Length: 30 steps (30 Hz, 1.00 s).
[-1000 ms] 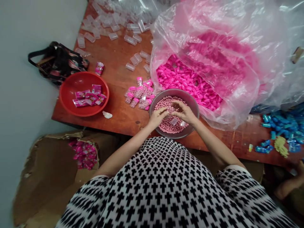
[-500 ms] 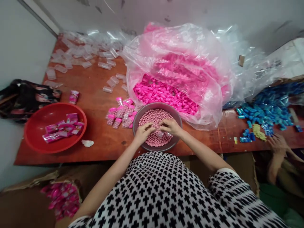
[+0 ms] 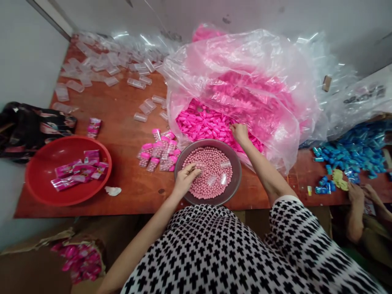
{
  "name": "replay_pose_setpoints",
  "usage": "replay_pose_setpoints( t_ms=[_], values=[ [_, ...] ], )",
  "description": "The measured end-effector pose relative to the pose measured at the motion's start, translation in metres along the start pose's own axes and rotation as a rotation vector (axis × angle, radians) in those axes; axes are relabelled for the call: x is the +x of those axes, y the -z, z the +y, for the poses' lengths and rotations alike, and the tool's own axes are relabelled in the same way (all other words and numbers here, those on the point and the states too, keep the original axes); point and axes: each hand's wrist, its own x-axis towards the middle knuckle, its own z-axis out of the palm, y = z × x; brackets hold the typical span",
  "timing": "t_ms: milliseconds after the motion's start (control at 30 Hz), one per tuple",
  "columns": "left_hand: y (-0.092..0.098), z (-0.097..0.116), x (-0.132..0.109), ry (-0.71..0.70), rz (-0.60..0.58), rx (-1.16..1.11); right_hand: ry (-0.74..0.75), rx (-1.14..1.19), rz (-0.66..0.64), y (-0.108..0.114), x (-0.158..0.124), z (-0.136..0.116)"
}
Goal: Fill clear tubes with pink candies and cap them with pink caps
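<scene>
A grey metal bowl [image 3: 235, 181] full of small pink beads [image 3: 208, 163] sits at the table's near edge, with a few clear vials lying on the beads. My left hand [image 3: 185, 177] rests on the bowl's left side, fingers curled round a clear vial. My right hand [image 3: 239, 133] reaches past the bowl into the pile of pink caps [image 3: 205, 122] inside a big clear plastic bag [image 3: 245, 69], fingers pinched among the caps. Filled vials with pink caps [image 3: 159, 153] lie just left of the bowl.
A red bowl [image 3: 39, 188] holds pink sachets at the left. Empty clear vials [image 3: 107, 69] are strewn over the far table. Blue caps [image 3: 352, 153] lie at right, where another person's hands [image 3: 363, 194] work. A carton of pink packs [image 3: 79, 259] stands below.
My right hand left the bead bowl and moved up into the pink caps in the bag. My left hand stayed at the bowl. The view shifted slightly.
</scene>
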Motion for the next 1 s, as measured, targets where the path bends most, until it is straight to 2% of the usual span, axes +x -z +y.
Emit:
replay_pose_setpoints(
  t_ms=[100,233,333,467,567,633,733,933,1000],
  values=[
    [0.0,0.001,0.003,0.025,-0.009,-0.019,-0.173,-0.045,0.001,-0.011,0.027,-0.015],
    [0.001,0.002,0.006,0.025,0.002,-0.033,-0.256,-0.077,0.005,-0.017,0.041,-0.026],
    [-0.001,0.002,0.01,0.034,0.015,-0.085,-0.201,-0.008,-0.001,-0.009,0.039,-0.014],
    [-0.013,0.01,0.016,0.03,-0.017,-0.192,0.01,0.183,0.111,0.0,0.024,0.016],
    [-0.027,0.021,0.02,0.004,-0.073,-0.22,0.034,0.226,0.136,-0.003,0.014,0.031],
    [-0.033,0.027,0.019,-0.008,-0.093,-0.217,0.024,0.209,0.132,-0.007,0.01,0.033],
    [-0.035,0.029,0.014,-0.025,-0.069,-0.208,-0.019,0.162,0.118,-0.011,0.009,0.021],
    [-0.024,0.021,-0.001,-0.003,0.012,-0.203,-0.287,0.004,0.028,-0.017,0.018,-0.018],
    [-0.02,0.02,-0.004,-0.005,0.026,-0.2,-0.209,-0.023,0.0,-0.016,0.021,-0.019]
  ],
)
